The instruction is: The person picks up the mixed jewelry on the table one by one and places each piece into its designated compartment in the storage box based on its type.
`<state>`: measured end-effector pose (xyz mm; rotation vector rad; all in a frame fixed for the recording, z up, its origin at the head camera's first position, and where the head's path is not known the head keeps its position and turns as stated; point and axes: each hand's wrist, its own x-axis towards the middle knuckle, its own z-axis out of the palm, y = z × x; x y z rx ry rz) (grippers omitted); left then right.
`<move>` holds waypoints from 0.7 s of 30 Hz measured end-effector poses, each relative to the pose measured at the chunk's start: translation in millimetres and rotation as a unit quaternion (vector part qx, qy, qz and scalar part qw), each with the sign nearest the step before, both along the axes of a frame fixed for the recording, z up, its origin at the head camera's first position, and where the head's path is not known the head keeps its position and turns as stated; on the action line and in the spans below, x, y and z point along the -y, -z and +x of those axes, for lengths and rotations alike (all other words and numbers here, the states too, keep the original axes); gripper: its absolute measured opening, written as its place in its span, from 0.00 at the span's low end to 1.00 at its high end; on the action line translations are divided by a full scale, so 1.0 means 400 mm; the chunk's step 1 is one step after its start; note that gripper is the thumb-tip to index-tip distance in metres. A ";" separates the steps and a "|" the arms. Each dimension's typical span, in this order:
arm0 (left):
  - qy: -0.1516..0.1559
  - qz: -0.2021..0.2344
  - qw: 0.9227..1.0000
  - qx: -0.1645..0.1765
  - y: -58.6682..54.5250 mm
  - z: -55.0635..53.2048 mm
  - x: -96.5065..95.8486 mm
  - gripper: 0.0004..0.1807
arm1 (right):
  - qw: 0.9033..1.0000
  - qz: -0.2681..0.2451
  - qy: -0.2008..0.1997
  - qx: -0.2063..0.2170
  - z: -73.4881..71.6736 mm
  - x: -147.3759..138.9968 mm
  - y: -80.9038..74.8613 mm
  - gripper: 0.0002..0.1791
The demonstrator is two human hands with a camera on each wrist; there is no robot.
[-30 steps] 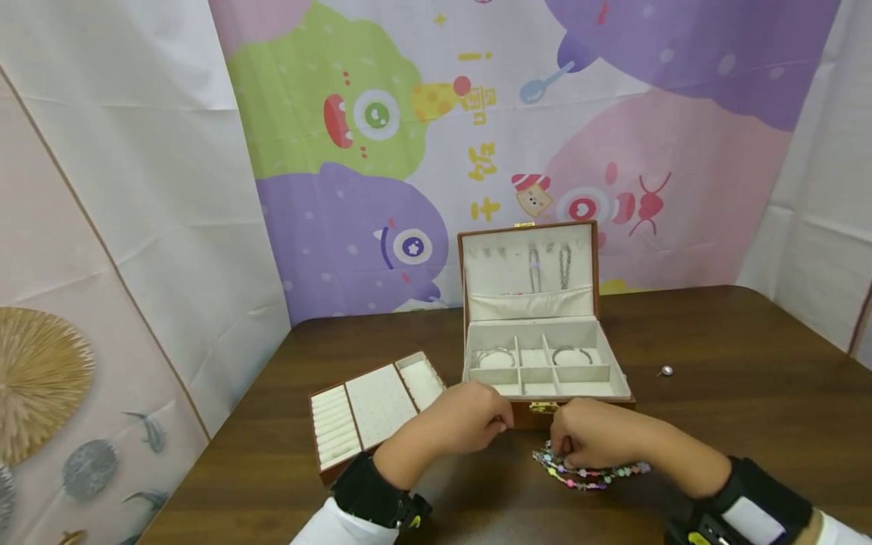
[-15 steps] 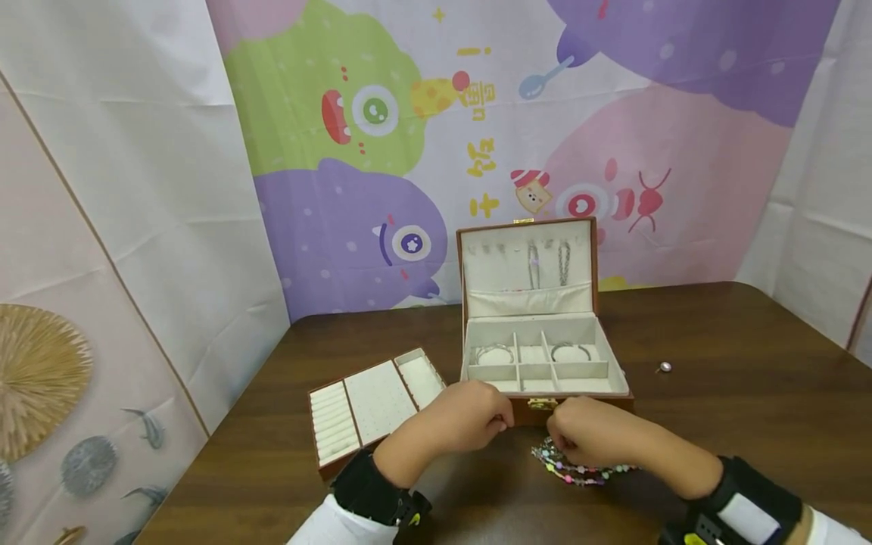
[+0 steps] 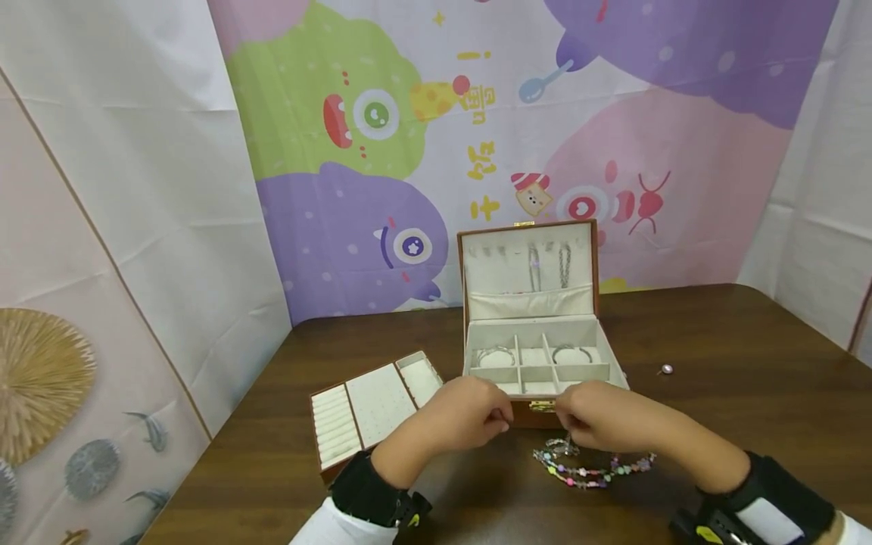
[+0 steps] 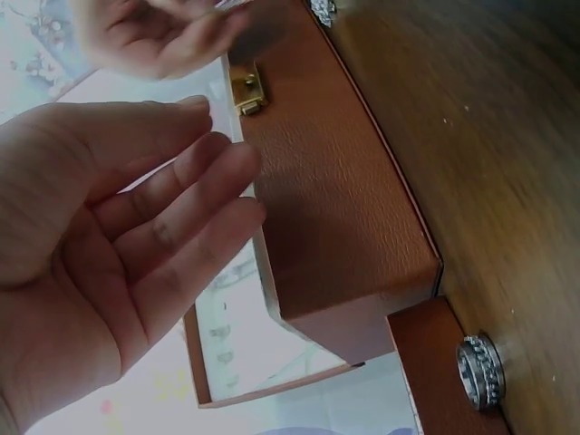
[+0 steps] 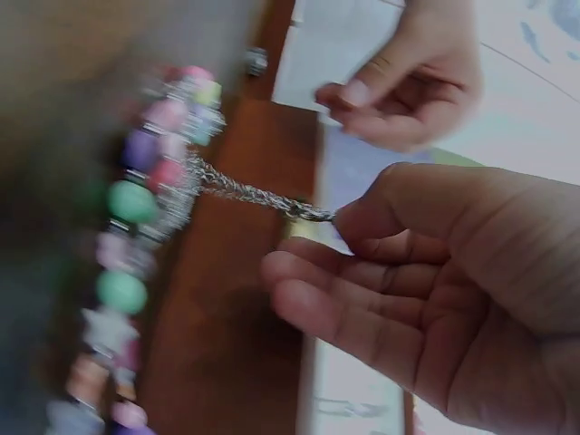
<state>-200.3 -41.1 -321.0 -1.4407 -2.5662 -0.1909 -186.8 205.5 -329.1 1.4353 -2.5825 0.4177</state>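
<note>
My right hand [image 3: 606,416] pinches one end of a silver chain [image 5: 245,188] between thumb and fingertips, in front of the jewelry box. The chain runs down to a heap of colourful beaded strands [image 3: 579,477] on the table; its lower part overlaps the beads in the right wrist view. My left hand [image 3: 470,412] hovers before the box's left front, its fingers loosely bent and nothing between them, as the left wrist view [image 4: 172,217] shows. The brown jewelry box [image 4: 335,181] stands with its lid up; bangles lie in two compartments and chains hang inside the lid.
Left of the box lies a removable tray [image 3: 381,409] with ring rolls. A silver ring [image 4: 480,372] sits on the table beside the tray. A pearl-like piece [image 3: 667,370] lies right of the box. A cartoon cloth hangs behind the table.
My right hand was down among the beads and has risen slightly toward the box, drawing the silver chain up from the heap. The left hand has stayed in place.
</note>
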 end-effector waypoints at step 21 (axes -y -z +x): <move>-0.013 0.350 0.896 0.273 -0.045 0.035 -0.062 0.10 | 0.946 -0.310 0.060 -0.066 0.050 0.020 -0.140 0.14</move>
